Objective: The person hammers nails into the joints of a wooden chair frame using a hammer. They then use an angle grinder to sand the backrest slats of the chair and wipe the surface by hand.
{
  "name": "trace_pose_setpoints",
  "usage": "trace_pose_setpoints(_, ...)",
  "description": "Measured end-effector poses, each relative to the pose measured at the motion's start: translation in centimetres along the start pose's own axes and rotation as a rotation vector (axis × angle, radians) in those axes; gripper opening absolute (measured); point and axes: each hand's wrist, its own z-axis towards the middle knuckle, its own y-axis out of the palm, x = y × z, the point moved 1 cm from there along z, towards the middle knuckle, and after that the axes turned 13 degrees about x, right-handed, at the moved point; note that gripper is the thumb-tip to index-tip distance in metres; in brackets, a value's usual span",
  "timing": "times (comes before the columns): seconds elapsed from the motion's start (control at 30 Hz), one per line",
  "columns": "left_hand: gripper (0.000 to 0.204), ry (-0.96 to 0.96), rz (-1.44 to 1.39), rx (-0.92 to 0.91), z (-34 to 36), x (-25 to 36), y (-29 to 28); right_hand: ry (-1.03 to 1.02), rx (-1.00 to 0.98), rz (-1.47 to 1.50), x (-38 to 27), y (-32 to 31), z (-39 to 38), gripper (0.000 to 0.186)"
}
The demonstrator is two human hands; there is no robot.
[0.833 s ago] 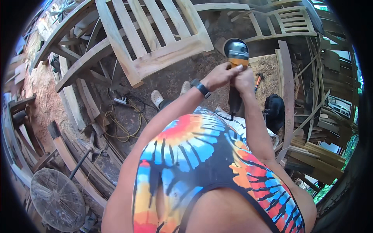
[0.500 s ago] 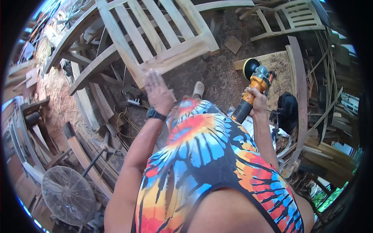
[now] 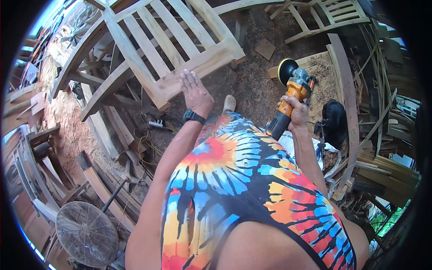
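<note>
- The left hand [image 3: 195, 92] has left the tool since a moment ago, when both hands held it. It now hovers flat, its grip spread wide, just above the slatted wooden chair frame [image 3: 180, 49].
- The right hand [image 3: 296, 112] alone carries the orange angle grinder [image 3: 291, 92], grip pressed around its handle, disc end up, well apart from the frame.
- I'd judge sanding is paused while the wood surface gets felt.
- A standing fan [image 3: 85, 234] sits on the sawdust floor [image 3: 63, 121] at lower left.
</note>
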Motion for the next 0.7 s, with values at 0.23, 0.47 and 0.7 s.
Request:
trace_pose_setpoints(0.23,0.093,0.135,-0.247,0.017,3.9,5.2,1.9,0.052,-0.020,0.048,-0.4,0.7,-0.6,0.030)
trace_pose_setpoints(0.47,0.082,0.266,-0.508,0.012,5.2,3.7,0.9,0.067,-0.016,0.054,-0.1,1.7,-1.5,0.032)
trace_pose_setpoints(0.7,0.082,0.090,-0.133,0.001,-0.2,-4.5,-3.0,0.004,0.044,0.065,0.4,1.4,-2.8,0.029)
